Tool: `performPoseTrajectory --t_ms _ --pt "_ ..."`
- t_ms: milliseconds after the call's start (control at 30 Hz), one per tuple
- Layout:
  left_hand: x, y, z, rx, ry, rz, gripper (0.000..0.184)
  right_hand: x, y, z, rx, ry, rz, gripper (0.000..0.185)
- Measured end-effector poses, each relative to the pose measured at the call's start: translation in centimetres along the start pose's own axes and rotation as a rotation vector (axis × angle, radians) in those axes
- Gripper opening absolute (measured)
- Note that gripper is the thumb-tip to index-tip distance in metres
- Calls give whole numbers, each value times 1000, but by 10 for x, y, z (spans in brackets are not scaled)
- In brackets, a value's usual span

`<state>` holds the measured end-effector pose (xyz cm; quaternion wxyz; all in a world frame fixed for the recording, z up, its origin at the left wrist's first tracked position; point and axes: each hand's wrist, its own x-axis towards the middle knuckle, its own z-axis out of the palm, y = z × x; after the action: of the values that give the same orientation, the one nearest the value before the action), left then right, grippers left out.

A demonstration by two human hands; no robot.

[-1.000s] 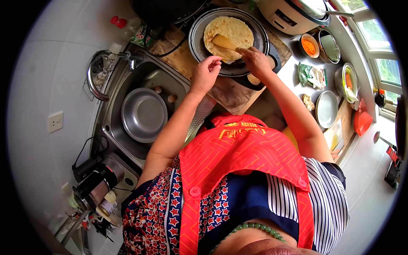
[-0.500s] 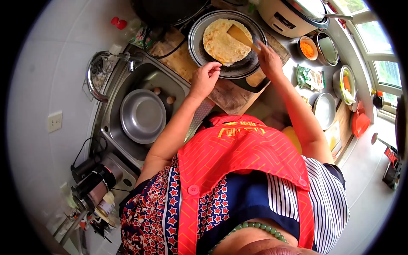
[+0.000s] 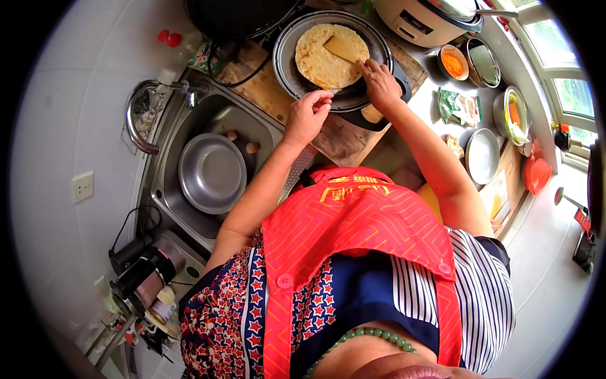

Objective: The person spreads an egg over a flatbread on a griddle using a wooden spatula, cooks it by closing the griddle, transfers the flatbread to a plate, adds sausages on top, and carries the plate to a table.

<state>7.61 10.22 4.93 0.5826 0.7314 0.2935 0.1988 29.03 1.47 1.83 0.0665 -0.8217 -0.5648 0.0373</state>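
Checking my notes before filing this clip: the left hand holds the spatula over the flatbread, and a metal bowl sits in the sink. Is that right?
Not quite: the head view shows the right hand holding the spatula over the flatbread; a metal bowl does sit in the sink.

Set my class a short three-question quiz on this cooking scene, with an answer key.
1. Which hand holds the tan spatula?

2. True or false: the metal basin sits in the sink.

3. In this view, the blade of the tan spatula overlaps:
A) the faucet
B) the flatbread
C) the green bead necklace

Key: 1. The right hand; 2. True; 3. B.
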Motion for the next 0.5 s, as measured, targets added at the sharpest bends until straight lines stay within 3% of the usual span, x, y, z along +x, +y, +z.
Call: performPoseTrajectory --t_ms 167,367,500 --pt "-3 6 -1 6 -8 -18 21 -17 8 -9 51 -36 -57 48" --pt "-1 8 4 -6 -12 19 21 8 22 -10 157 188 -4 50" --pt "-1 11 6 -27 -14 39 21 -3 18 1 108 93 44 44"
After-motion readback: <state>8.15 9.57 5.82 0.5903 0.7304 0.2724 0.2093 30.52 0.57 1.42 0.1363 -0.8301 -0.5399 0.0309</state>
